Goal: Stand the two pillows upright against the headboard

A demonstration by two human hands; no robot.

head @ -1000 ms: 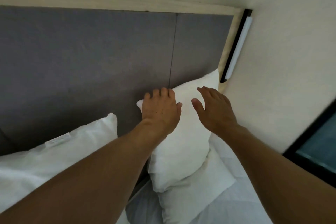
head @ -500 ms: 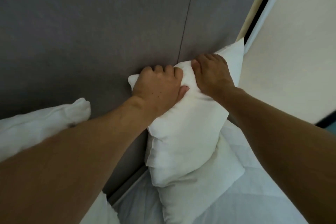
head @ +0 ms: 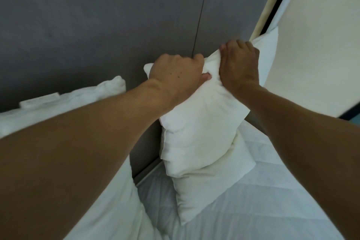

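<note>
Both hands are clamping onto the top edge of the right pillow (head: 196,132), which is standing upright against the grey headboard (head: 97,25) near the corner by the cream wall (head: 321,45). The left hand (head: 175,76) is bunching the fabric in a tight fist, thumb tucked under, and the right hand (head: 238,64) is gripping just beside it, fingers curling over the top. The fabric between the two hands is puckering up. That pillow is sitting on the white mattress (head: 253,210), with its pillowcase flap lying on the mattress in front. The other pillow (head: 68,99) is off to the left, mostly hiding behind the left forearm, its top corner touching the headboard.
</note>
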